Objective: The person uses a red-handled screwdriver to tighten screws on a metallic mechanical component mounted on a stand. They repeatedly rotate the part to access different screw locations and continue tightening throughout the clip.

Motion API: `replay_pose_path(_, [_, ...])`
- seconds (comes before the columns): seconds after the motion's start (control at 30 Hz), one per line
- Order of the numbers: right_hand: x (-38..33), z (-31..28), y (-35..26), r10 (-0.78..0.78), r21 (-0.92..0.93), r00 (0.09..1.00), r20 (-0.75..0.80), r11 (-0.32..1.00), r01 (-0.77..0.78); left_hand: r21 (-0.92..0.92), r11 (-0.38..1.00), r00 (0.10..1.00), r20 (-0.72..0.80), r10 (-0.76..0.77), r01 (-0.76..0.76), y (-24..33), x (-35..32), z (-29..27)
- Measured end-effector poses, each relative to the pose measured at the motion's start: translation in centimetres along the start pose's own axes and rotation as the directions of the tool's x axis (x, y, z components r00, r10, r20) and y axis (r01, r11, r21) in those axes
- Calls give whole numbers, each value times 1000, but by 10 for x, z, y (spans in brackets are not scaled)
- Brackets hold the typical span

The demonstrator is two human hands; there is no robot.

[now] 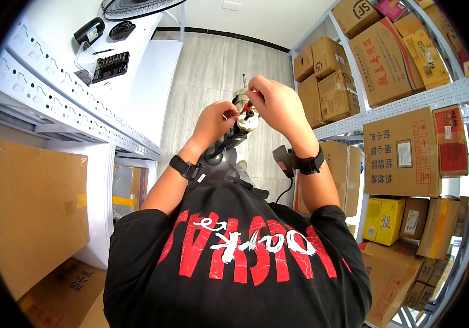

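In front of me stands a black and metallic device [248,121], with a pale round part on top and a thin metal rod pointing away at its far end. A small red piece [248,106] shows between my hands at the device. At its left side, my left hand [218,121] has its fingers curled in close to the pale part. My right hand [274,104] reaches over from the right, its fingers bent down and pressed together beside the red piece. What the fingertips of either hand hold is too small or hidden to make out. Below sits a black rounded base [220,156].
On the white table [147,74] at the far left are a fan [136,6], a black cylinder [89,31] and a black bit case [111,66]. Metal shelving [333,127] with cardboard boxes [401,153] lines my right. A cabled black box [283,161] sits by my right wrist.
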State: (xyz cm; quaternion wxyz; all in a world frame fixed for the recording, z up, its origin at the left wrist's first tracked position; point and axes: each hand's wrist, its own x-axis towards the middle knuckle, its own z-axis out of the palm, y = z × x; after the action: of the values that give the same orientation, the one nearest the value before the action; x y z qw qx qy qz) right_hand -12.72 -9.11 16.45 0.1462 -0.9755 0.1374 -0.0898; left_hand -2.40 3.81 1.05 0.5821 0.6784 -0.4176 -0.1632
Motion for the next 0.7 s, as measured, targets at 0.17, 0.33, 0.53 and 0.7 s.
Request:
replay_pose_path(0.17, [-3, 3, 4, -204, 65, 963, -174, 974, 218, 3, 1000, 1000, 12, 12, -12, -1, 1, -1])
replay_pose_path(0.33, [0, -4, -8, 61, -46, 998, -7, 997, -61, 20, 1000, 1000, 29, 1, -1, -1, 1, -2])
replay_pose_path(0.53, [-3, -1, -1, -224, 50, 958, -179, 970, 236, -5, 1000, 999, 22, 28, -28, -5, 1, -2])
replay_pose_path(0.7, [-4, -3, -10, 14, -22, 998, -56, 1000, -15, -2, 1000, 999, 30, 13, -13, -3, 2, -1])
